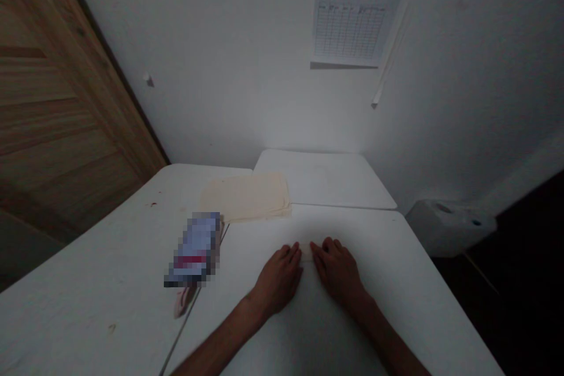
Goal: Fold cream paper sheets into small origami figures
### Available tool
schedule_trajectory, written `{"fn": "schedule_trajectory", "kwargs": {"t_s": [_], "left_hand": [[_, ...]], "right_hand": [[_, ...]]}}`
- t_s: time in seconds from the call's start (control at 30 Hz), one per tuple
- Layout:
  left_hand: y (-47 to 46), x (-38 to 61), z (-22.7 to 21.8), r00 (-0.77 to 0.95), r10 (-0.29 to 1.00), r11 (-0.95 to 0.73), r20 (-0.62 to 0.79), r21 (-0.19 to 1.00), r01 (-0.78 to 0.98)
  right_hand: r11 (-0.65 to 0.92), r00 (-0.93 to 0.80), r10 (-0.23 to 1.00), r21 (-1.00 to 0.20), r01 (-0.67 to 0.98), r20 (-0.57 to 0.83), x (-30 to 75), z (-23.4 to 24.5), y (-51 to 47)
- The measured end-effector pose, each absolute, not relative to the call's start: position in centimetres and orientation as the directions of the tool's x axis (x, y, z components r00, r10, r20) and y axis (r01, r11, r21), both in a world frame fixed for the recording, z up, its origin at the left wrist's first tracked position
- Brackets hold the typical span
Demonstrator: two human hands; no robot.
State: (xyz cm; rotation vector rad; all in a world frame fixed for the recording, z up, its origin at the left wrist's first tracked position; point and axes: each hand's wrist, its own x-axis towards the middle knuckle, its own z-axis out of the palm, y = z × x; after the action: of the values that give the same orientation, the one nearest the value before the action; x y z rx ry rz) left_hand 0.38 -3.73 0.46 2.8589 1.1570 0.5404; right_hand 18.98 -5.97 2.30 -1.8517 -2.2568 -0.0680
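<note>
Both my hands rest palm down on a white table (388, 282), side by side near its middle. My left hand (278, 278) and my right hand (338, 270) each have their fingers stretched forward, tips touching a small pale folded piece (305, 251) that lies between them. What that piece is I cannot make out in the dim light. A stack of cream folded cloths (247, 197) lies beyond the hands, toward the wall.
A blurred-out blue and white flat object (196, 249) lies left of my hands, with a pinkish item (181, 301) under its near end. A second white table (324, 179) stands against the wall. A wooden door (53, 123) is at left, a white bin (447, 224) at right.
</note>
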Motion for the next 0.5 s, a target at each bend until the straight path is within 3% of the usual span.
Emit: {"fn": "schedule_trajectory", "kwargs": {"t_s": [0.5], "left_hand": [[-4.1, 0.3, 1.0, 0.668, 0.699, -0.709, 0.254, 0.13, 0.693]], "right_hand": [[0.077, -0.053, 0.965, -0.082, 0.994, 0.258, 21.8, 1.6, -6.9]]}}
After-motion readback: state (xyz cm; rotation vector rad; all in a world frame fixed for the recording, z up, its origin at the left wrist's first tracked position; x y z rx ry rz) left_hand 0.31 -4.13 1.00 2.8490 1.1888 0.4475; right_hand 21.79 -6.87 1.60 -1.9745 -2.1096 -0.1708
